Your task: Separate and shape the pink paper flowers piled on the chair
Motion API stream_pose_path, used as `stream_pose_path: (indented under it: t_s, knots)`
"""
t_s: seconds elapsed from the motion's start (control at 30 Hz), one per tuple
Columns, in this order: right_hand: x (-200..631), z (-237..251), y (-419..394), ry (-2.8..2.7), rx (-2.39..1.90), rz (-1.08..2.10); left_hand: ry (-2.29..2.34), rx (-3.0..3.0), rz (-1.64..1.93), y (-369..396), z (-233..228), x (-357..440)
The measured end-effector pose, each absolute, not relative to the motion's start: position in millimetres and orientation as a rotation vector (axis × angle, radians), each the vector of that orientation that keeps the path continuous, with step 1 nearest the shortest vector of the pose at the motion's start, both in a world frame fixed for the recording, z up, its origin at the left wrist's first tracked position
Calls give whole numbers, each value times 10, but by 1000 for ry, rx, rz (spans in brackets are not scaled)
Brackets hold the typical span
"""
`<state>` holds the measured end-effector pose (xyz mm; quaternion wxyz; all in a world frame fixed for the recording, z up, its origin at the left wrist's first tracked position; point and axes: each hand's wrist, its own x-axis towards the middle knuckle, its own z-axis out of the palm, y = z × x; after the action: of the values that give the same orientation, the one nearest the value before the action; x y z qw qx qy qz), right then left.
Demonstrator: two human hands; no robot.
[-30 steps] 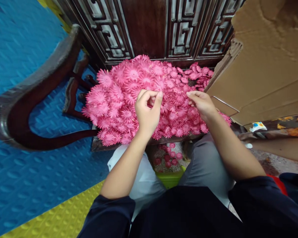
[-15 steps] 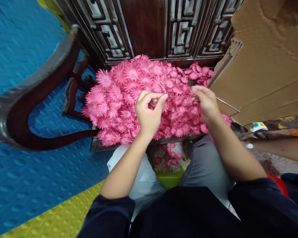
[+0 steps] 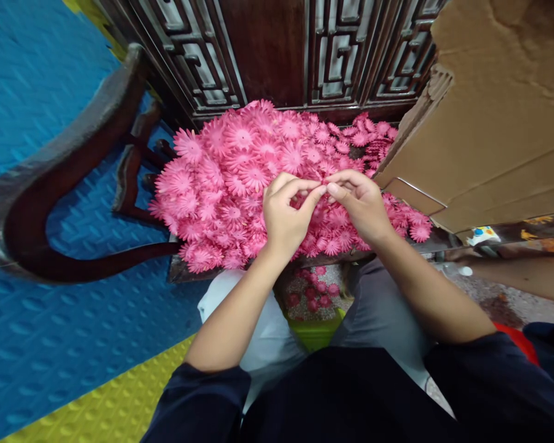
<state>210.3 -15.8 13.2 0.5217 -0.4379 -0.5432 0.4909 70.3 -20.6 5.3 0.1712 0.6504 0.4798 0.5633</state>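
Above the pile of pink artificial flowers (image 3: 240, 163), my left hand (image 3: 289, 212) is closed in a pinch, thumb against forefinger. My right hand (image 3: 362, 203) pinches from the other side, and the fingertips of both hands meet. Whatever is between them is too small and hidden to name; a bit of pink shows at the fingertips. Larger, paler flower heads lie to the left of my hands, smaller darker ones to the right, all heaped on a dark wooden seat (image 3: 196, 271).
A curved wooden armrest (image 3: 32, 240) stands at the left. Behind the pile rises a carved wooden backrest (image 3: 270, 55). Brown cardboard (image 3: 503, 123) leans at the right, with a thin wire-like line along its lower edge. Fallen flowers (image 3: 321, 288) lie below, near a green object (image 3: 316, 332). Another person's limb (image 3: 526, 274) shows at right.
My right hand has moved left and slightly down to meet my left hand, which shifted a little right. Pink flowers formerly behind my right hand now show by the cardboard.
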Motion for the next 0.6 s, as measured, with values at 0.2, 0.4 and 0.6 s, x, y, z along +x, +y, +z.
stream_pose_path:
  t_s: [0.2, 0.4, 0.6]
  knots:
    - [2114, 155, -155, -1330, -1031, 1163, 1314, 1860, 1560, -197, 61, 707]
    - [2138, 127, -131, -1268, -1024, 1127, 1226, 1801, 1536, -214, 99, 716]
    - [2158, 106, -110, -1244, -1070, 1100, 1135, 1741, 1447, -198, 83, 714]
